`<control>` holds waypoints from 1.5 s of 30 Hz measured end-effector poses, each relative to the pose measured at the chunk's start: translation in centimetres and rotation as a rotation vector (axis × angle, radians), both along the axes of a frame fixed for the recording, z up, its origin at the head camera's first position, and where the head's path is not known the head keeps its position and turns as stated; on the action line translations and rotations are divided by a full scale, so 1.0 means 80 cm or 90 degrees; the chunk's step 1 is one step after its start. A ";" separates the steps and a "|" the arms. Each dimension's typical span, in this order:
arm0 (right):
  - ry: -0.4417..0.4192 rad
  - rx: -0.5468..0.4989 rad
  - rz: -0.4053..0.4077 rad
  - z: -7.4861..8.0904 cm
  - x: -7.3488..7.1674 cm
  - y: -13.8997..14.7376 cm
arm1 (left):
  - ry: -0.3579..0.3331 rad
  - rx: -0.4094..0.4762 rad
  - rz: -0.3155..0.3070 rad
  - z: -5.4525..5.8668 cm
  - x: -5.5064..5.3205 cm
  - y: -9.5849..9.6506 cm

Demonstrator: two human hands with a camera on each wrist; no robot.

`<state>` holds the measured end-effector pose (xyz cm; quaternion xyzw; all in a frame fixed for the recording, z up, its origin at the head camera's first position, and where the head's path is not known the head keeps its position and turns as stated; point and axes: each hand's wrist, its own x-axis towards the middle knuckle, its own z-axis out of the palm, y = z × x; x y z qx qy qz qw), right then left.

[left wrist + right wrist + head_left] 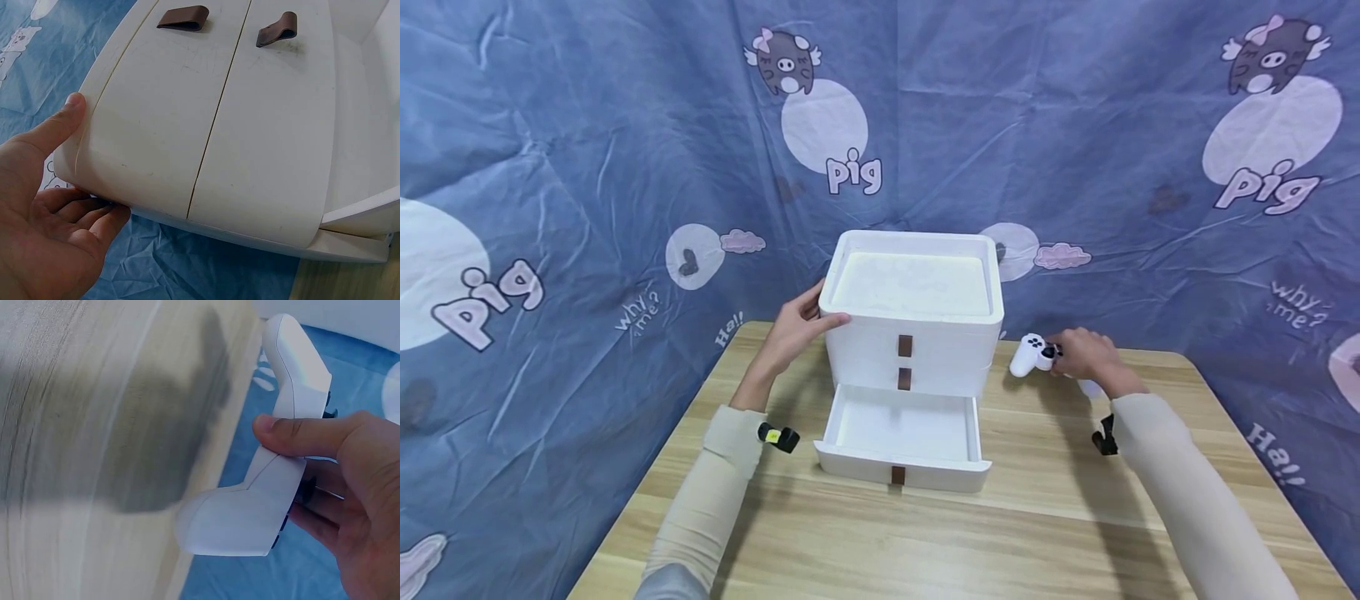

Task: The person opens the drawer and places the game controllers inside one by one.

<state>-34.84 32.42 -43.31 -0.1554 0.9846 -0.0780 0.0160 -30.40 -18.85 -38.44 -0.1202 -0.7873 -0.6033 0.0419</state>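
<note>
A white desktop drawer unit (912,354) with brown pull tabs stands on the table, its bottom drawer (902,427) pulled out with a bare floor inside. At the unit's upper left corner, my left hand (795,329) holds on, thumb (59,125) on the front face and fingers bent against the side. To the right of the unit, my right hand (1086,357) grips a white game controller (1027,356) by its middle. In the right wrist view, the controller (250,519) is held raised above the wooden surface, the thumb on its back and fingers on the button side.
The wooden table (925,542) carries the unit, and its grain shows in front of the drawer. A blue cloth (940,125) printed with pigs and words hangs behind and along both sides. The unit's top is a shallow tray (913,287) with a raised rim.
</note>
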 end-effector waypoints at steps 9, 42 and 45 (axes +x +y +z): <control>0.022 0.008 0.029 0.032 0.016 -0.007 | 0.002 0.005 -0.001 0.000 0.000 -0.001; 0.092 0.053 0.129 0.119 0.111 -0.070 | -0.008 0.010 -0.003 -0.001 0.002 0.000; 0.096 0.053 0.141 0.125 0.119 -0.078 | -0.007 0.006 0.000 0.000 0.002 0.000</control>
